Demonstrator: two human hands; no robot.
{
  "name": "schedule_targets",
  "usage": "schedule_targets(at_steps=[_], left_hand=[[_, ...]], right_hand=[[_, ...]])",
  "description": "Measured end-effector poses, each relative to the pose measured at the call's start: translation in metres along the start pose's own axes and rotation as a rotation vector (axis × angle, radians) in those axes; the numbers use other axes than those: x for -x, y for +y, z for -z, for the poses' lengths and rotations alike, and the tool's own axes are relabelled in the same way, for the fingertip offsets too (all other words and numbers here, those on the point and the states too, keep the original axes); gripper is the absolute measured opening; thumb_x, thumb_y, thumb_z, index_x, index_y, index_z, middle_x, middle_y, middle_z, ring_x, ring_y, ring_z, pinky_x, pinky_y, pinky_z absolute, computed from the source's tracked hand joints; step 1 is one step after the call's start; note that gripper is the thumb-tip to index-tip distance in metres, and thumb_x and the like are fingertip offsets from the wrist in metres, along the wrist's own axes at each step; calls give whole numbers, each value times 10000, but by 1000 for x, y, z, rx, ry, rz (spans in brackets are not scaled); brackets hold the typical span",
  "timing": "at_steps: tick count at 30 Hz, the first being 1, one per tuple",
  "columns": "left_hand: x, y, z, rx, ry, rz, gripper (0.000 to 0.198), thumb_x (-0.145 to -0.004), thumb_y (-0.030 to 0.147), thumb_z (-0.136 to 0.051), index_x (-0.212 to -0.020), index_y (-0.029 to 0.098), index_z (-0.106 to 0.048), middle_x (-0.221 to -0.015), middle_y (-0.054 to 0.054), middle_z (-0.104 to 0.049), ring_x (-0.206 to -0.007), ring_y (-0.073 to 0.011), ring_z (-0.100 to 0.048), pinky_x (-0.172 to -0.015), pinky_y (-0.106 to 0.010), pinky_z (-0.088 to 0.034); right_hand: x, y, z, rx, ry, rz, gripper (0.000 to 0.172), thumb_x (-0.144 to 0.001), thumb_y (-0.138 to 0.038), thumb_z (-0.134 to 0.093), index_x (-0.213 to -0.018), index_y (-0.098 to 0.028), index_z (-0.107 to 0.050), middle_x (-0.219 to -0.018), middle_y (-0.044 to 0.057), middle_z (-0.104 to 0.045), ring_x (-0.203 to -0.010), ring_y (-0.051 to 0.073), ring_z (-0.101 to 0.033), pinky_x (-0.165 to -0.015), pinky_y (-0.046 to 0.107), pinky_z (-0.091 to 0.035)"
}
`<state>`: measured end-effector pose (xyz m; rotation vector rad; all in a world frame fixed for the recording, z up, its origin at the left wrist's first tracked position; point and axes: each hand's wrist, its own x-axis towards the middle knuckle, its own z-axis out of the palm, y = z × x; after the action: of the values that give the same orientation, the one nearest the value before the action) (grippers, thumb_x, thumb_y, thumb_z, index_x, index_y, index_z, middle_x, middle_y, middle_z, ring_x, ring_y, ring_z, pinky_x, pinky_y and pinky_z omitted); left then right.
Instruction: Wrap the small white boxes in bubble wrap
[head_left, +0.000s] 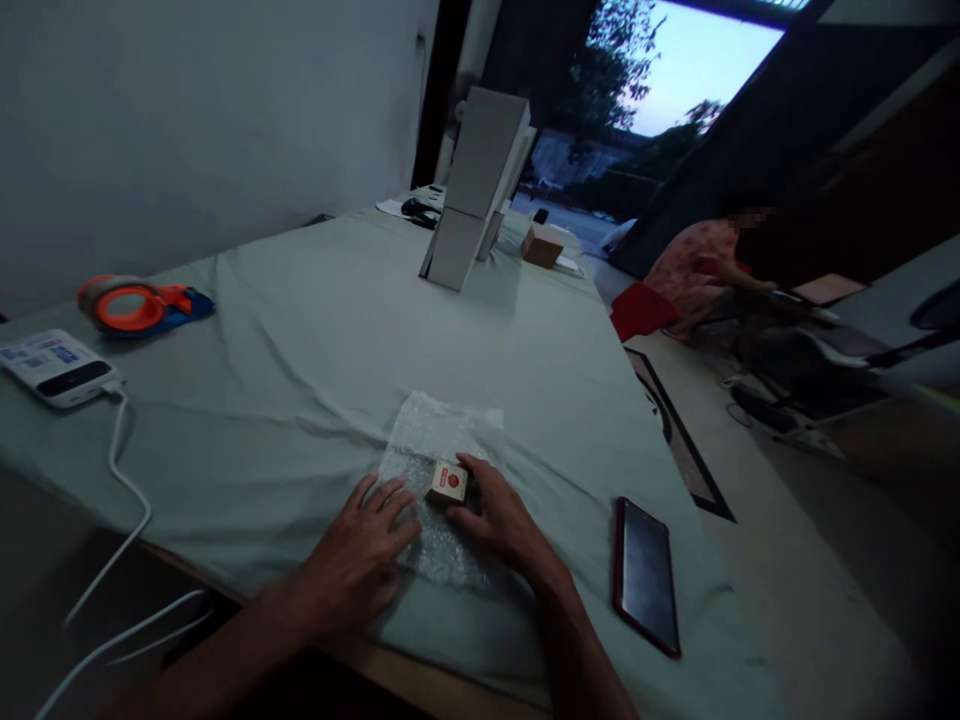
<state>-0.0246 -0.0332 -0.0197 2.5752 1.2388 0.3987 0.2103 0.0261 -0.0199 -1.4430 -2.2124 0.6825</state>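
Box [449, 482], seemingly closed, on bubble wrap [439, 428]

Rt hand [501, 508] w/ box [450, 482] on bubble-wrap [431, 427].

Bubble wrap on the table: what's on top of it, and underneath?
A small box, grasped by the right hand, is on the bubble wrap; the left hand overlaps the wrap's edge. Pale cloth shows around it; anything directly underneath is covered.

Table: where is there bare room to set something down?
Bare cloth lies between the tape dispenser and stacked boxes, and between those boxes and the bubble wrap; a narrower patch separates the right hand from the phone. It is crowded on the bubble wrap, around the small box and left hand, and by the brown box.
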Motion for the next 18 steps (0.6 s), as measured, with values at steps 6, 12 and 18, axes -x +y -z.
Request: schedule_targets(at_steps=[6, 12, 18], left_hand=[[-9, 1, -8, 34, 114, -43, 247, -755, 39, -506, -907, 211, -594, -1226, -65, -622, -1239, -248, -498, -1134, -498, -251], [-19, 2, 1, 240, 298, 63, 193, -724, 37, -485, -800, 208, -536, -958, -43, -683, -938, -208, -616, -903, -389, -454], [-23, 4, 0, 207, 231, 80, 198, -694, 74, -547, -834, 214, -555, -1022, -45, -660, -1004, -239, -582, -922, -409, -437]], right_hand=[[0, -8, 3, -1, -2, 12, 503, -728, -149, -641, -1218, -194, -535, -1179, 105, -629, -1065, 248, -596, -942, 425, -460], [0, -11, 5, -20, -5, -17, 479, -716, -130, -643, -1181, -197, -551, -1150, 92, -637, -1042, 241, -594, -914, 393, -460], [0, -12, 6, -34, -17, -15, 461, -713, -131, -629, -1164, -193, -557, -1132, 88, -641, -1034, 241, -592, -899, 388, -459]])
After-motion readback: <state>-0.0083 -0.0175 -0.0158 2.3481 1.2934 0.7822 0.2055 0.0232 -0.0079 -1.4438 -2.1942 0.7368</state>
